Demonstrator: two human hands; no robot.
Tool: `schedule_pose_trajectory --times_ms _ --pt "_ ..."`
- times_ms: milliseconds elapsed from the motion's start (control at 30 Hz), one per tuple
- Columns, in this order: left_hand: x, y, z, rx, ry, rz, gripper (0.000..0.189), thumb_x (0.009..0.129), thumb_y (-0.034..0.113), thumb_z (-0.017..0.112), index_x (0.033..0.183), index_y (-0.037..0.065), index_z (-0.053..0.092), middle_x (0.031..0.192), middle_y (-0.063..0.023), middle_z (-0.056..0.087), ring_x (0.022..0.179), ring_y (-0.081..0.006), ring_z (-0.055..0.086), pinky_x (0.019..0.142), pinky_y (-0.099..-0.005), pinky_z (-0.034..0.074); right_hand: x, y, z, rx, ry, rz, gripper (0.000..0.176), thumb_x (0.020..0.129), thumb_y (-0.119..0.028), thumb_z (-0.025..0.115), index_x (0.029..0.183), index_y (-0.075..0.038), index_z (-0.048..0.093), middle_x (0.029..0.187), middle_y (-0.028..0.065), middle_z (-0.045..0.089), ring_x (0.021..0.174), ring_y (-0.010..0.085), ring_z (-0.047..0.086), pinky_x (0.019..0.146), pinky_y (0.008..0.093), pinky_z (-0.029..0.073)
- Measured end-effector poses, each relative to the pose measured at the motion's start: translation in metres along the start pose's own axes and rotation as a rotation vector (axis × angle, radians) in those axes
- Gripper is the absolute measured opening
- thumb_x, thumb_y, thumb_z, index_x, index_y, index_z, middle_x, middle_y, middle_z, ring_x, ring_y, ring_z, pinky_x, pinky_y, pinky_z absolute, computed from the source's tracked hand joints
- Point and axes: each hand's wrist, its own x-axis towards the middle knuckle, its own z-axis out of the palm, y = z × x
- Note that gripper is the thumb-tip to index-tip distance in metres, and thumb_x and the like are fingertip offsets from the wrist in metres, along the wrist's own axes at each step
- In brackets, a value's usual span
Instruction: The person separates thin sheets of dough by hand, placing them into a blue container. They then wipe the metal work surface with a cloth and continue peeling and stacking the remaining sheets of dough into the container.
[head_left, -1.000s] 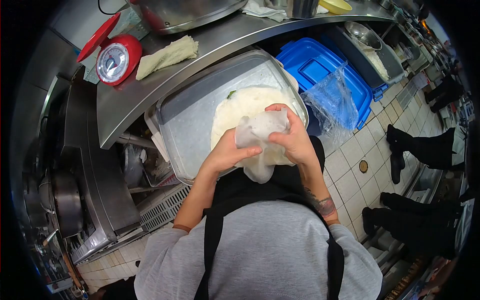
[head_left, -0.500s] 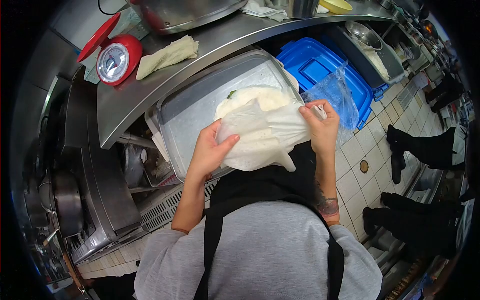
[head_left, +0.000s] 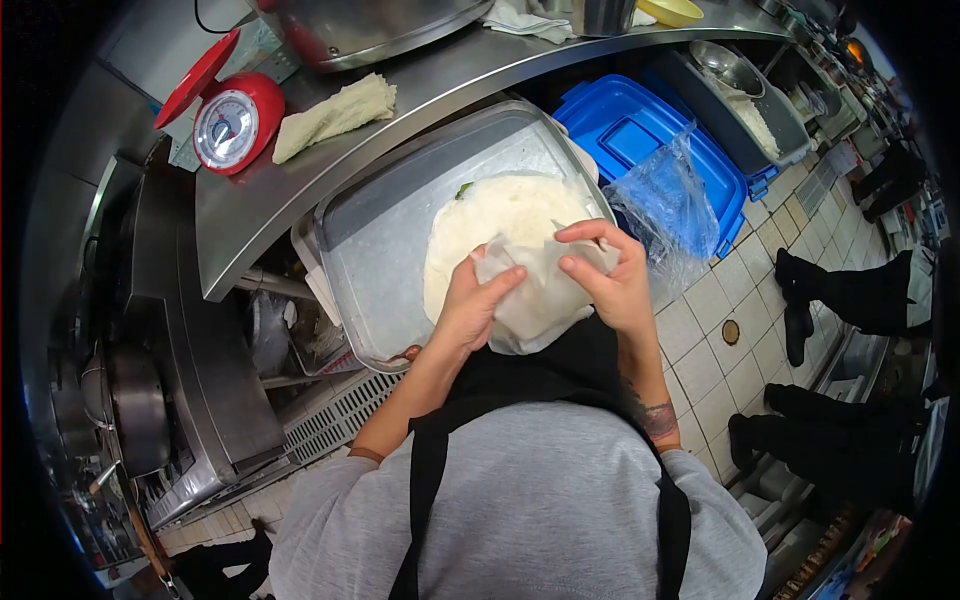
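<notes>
Head view: I pinch the thin pale sheet [head_left: 545,290] in both my left hand [head_left: 477,303] and right hand [head_left: 618,280], probably to stretch it, above the tray [head_left: 375,255]'s near edge.

Even, fairly bright light falls on the fingers [head_left: 595,230] and the thin pale sheet [head_left: 535,305] between them, whose folds show only soft shading. Beyond and to the left of the fingers, a broad grey shadow crosses the metal tray [head_left: 390,265], while dull glare streaks the steel counter [head_left: 235,235]. Right of the fingers, crumpled clear plastic [head_left: 675,205] throws small sharp highlights. The lens bends everything far from the fingers (the counter's front edge bows like a hoop), and black swallows the corners. Small details farthest from the fingers look soft.
</notes>
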Motion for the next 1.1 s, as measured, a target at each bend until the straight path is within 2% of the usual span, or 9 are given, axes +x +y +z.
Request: schedule_pose_trajectory --times_ms 100,200,333,400,433,533,667,833,1100 --pt "-0.004 0.011 0.002 -0.066 0.072 0.140 0.028 0.087 0.006 0.068 0.112 -0.003 0.059 0.103 -0.0084 0.065 0.091 -0.0146 0.062 0.081 -0.0292 0.051 -0.011 -0.003 -0.026 0.159 -0.030 -0.048 0.059 0.075 -0.023 0.077 0.124 0.001 0.053 0.110 0.0079 0.064 0.101 0.0145 0.057 0.087 0.0265 0.044" --pt "-0.013 0.033 -0.003 0.216 0.049 0.328 0.014 0.087 0.006 0.067 0.100 0.000 0.065 0.093 -0.0038 0.066 0.082 -0.0115 0.061 0.074 -0.0257 0.049 -0.020 -0.014 -0.028 0.433 -0.107 0.029 0.101 0.068 -0.032 0.080 0.146 0.000 0.024 0.124 0.0137 0.053 0.108 0.0201 0.056 0.086 0.0295 0.046" --pt "-0.025 0.055 0.007 0.585 -0.120 0.461 0.008 0.086 0.005 0.067 0.091 -0.001 0.066 0.083 -0.0034 0.065 0.074 -0.0098 0.058 0.066 -0.0238 0.045 -0.019 -0.027 -0.027 0.302 -0.313 0.263 0.113 0.060 -0.038 0.087 0.150 -0.010 0.023 0.137 0.0122 0.043 0.117 0.0278 0.054 0.086 0.0381 0.050" --pt "-0.023 0.055 0.012 0.683 -0.194 0.536 0.008 0.084 0.004 0.068 0.088 -0.002 0.066 0.079 -0.0045 0.064 0.071 -0.0100 0.057 0.064 -0.0238 0.043 -0.015 -0.009 -0.012 0.082 -0.394 0.192 0.112 0.059 -0.038 0.087 0.149 -0.014 0.026 0.137 0.0109 0.045 0.114 0.0276 0.056 0.085 0.0388 0.051" --pt "-0.025 0.060 0.017 0.702 -0.217 0.546 0.010 0.081 0.003 0.069 0.088 -0.002 0.065 0.073 -0.0061 0.062 0.068 -0.0111 0.056 0.062 -0.0250 0.043 -0.015 -0.010 -0.006 -0.078 -0.345 0.058 0.090 0.065 -0.031 0.086 0.140 -0.009 0.041 0.118 0.0121 0.059 0.100 0.0227 0.063 0.081 0.0341 0.051" --pt "-0.025 0.065 0.016 0.790 -0.209 0.514 0.010 0.080 0.003 0.070 0.087 -0.002 0.066 0.073 -0.0055 0.062 0.066 -0.0112 0.056 0.061 -0.0252 0.042 -0.010 -0.018 0.010 -0.206 -0.298 0.106 0.067 0.069 -0.027 0.083 0.125 -0.004 0.055 0.088 0.0110 0.066 0.082 0.0201 0.067 0.077 0.0312 0.051" --pt "-0.024 0.070 0.009 0.879 -0.112 0.598 0.009 0.080 0.003 0.070 0.085 -0.002 0.065 0.073 -0.0053 0.062 0.067 -0.0100 0.056 0.061 -0.0251 0.043 -0.004 -0.037 0.011 -0.400 -0.245 0.253 0.026 0.079 -0.016 0.076 0.094 0.002 0.065 0.077 0.0036 0.066 0.068 0.0078 0.058 0.063 0.0245 0.048" --pt "-0.018 0.075 -0.020 0.714 0.226 0.561 0.008 0.087 0.007 0.067 0.092 0.001 0.064 0.080 -0.0003 0.064 0.074 -0.0070 0.056 0.066 -0.0232 0.045 -0.007 0.001 -0.019 -0.226 0.082 0.177 0.018 0.086 -0.015 0.071 0.091 0.001 0.066 0.077 -0.0003 0.065 0.067 0.0040 0.056 0.059 0.0224 0.045" --pt "-0.018 0.050 -0.043 0.373 -0.059 0.272 0.024 0.088 0.009 0.066 0.109 0.002 0.057 0.101 -0.0012 0.061 0.092 -0.0076 0.055 0.082 -0.0228 0.044 -0.007 -0.013 -0.020 -0.195 0.052 0.053 0.013 0.088 -0.013 0.068 0.092 -0.001 0.064 0.079 -0.0010 0.065 0.071 0.0044 0.055 0.063 0.0221 0.043"
